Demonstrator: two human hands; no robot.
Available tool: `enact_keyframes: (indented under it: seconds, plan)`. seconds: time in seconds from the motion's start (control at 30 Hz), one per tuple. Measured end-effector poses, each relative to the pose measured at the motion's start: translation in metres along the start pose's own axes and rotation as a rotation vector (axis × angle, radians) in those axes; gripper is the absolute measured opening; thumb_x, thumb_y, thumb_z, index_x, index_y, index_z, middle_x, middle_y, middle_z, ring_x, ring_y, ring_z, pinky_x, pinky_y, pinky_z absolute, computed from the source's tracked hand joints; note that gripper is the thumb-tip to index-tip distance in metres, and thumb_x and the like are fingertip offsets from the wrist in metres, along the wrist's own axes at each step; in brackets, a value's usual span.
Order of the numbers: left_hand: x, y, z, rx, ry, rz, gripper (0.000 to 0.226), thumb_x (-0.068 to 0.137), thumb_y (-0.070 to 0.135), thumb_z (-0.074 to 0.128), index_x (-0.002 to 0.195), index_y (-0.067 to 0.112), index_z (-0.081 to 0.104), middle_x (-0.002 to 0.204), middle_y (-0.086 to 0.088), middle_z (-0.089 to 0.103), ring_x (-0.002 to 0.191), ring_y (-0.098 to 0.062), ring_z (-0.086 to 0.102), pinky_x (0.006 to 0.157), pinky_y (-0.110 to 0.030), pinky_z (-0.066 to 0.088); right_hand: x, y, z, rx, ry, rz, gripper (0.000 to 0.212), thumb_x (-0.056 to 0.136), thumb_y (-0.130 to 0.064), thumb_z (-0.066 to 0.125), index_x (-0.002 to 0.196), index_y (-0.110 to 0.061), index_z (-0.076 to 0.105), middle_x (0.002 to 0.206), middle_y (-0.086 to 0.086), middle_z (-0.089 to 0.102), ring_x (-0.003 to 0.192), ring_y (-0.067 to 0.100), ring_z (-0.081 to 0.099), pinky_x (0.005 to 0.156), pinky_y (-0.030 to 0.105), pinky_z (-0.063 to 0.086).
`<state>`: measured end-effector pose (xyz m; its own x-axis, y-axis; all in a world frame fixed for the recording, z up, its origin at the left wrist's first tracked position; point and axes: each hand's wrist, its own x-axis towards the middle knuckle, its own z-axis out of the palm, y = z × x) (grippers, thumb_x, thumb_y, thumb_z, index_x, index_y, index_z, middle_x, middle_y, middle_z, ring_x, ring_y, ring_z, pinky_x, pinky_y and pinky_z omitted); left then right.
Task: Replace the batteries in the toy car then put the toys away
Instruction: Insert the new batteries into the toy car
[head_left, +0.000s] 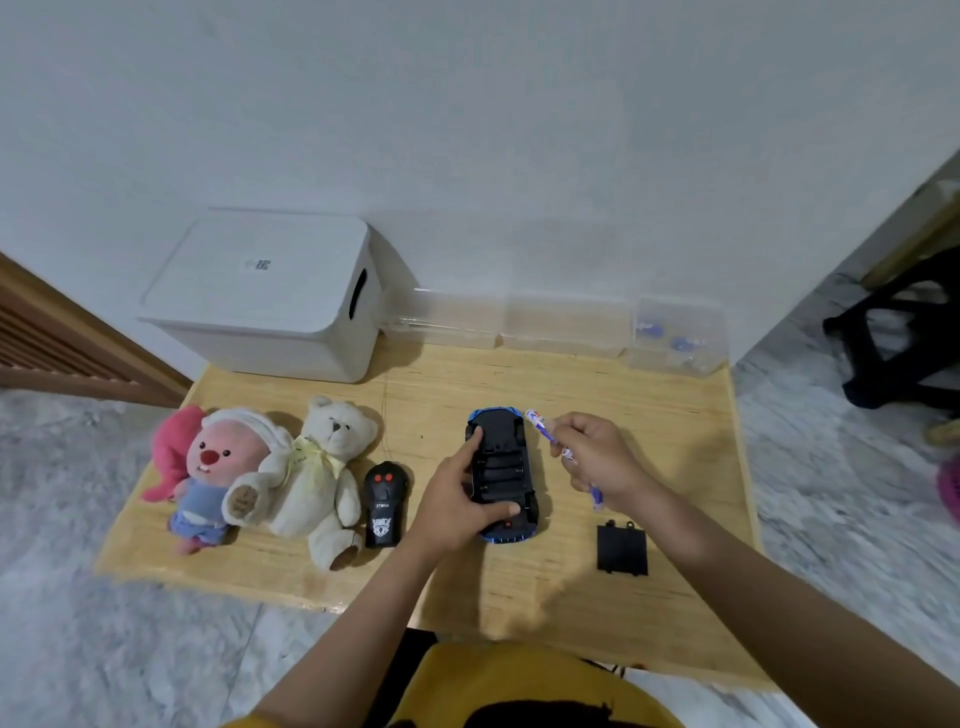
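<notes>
Battery swap step: left hand (457, 493) pins upturned toy car (501, 475), right hand (597, 457) pinches batteries (540, 426); next, seat them in the open bay.

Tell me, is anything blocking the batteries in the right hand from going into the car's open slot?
Nothing visible. The battery cover lies off on the table, the toy car is upside down with its bay open, and the right hand holds the batteries just beside it.
</notes>
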<state>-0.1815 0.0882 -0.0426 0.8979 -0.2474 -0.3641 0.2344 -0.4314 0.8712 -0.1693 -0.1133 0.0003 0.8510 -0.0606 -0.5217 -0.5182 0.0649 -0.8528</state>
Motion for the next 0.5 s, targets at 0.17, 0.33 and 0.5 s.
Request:
enact_keyframes:
  seconds: [0.17, 0.33, 0.5]
  plan:
    - [-0.002, 0.006, 0.003, -0.008, -0.002, 0.022, 0.106, 0.062, 0.018, 0.088, 0.146, 0.035, 0.027, 0.13, -0.004, 0.05, 0.11, -0.015, 0.057, 0.098, -0.039, 0.049, -0.006, 0.002, 0.007, 0.087, -0.098, 0.117, 0.015, 0.094, -0.02, 0.053, 0.101, -0.013, 0.065, 0.071, 0.006, 0.061, 0.032, 0.009, 0.028, 0.035, 0.016, 0.023]
    - [0.0, 0.011, 0.002, -0.029, 0.001, 0.034, 0.105, 0.062, 0.018, 0.087, 0.147, 0.032, 0.027, 0.131, -0.004, 0.049, 0.112, -0.019, 0.057, 0.097, -0.043, 0.05, -0.009, -0.003, 0.007, 0.202, -0.271, 0.193, 0.035, 0.094, -0.014, 0.042, 0.119, -0.028, 0.062, 0.07, 0.004, 0.058, 0.034, 0.009, 0.028, 0.033, 0.018, 0.026]
    - [0.003, 0.014, -0.001, -0.036, 0.018, 0.042, 0.104, 0.061, 0.022, 0.087, 0.145, 0.038, 0.028, 0.13, -0.001, 0.049, 0.11, -0.017, 0.058, 0.095, -0.042, 0.051, -0.005, -0.009, 0.013, 0.118, -0.264, 0.153, 0.031, 0.095, -0.014, 0.042, 0.121, -0.024, 0.058, 0.07, 0.008, 0.059, 0.032, 0.01, 0.028, 0.033, 0.017, 0.027]
